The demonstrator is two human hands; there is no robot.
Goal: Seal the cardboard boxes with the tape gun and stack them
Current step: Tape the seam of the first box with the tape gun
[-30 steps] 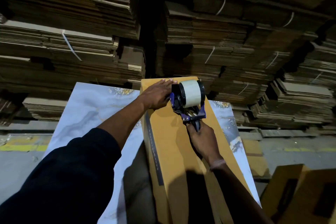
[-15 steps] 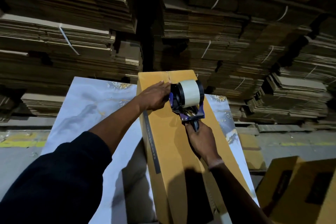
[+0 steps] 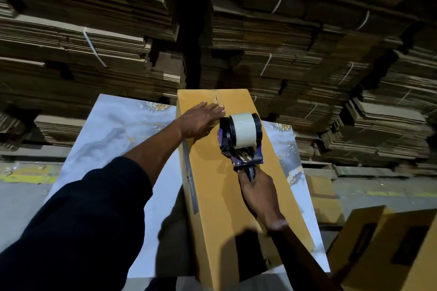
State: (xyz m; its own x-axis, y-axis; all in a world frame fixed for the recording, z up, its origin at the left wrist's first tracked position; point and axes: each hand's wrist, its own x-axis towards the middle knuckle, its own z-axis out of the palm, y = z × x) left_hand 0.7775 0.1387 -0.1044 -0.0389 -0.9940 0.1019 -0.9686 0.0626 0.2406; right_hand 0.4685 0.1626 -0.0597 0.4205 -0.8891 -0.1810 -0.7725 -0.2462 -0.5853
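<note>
Long tan cardboard box (image 3: 212,186) lying lengthwise on a white marbled tabletop (image 3: 106,134), running from 6 o'clock up toward 12 o'clock. Purple-and-black tape gun with a pale tape roll (image 3: 241,136) sitting on the box's top face, a little past the middle toward the far end, roll upward, handle pointing back toward 6 o'clock. Right hand (image 3: 257,192) clenched around that handle, directly at 6 o'clock of the roll, knuckles up, wrist trailing back along the box. Left hand (image 3: 201,117) flat on the far end of the box top, at about 10 o'clock from the roll, fingers straight and spread, pressing down beside the centre seam, grasping nothing. Fingertips just beside the roll's black flange, whether touching it hard to tell. Dark blue sleeve (image 3: 78,224) filling the lower left.

Compared with half a second back: left hand opened out flat from a curled hold and slid farther toward 12 o'clock, now clear ahead of the gun rather than alongside it. Tape gun drawn back toward 6 o'clock along the seam, more bare box top showing beyond it. Right hand's hold on the handle unchanged.

Second tan cardboard box with a dark label (image 3: 387,248) at 4 o'clock, off the table. Banded stacks of flattened brown cardboard (image 3: 272,38) walling the whole far side, from 9 through 12 to 3 o'clock.
</note>
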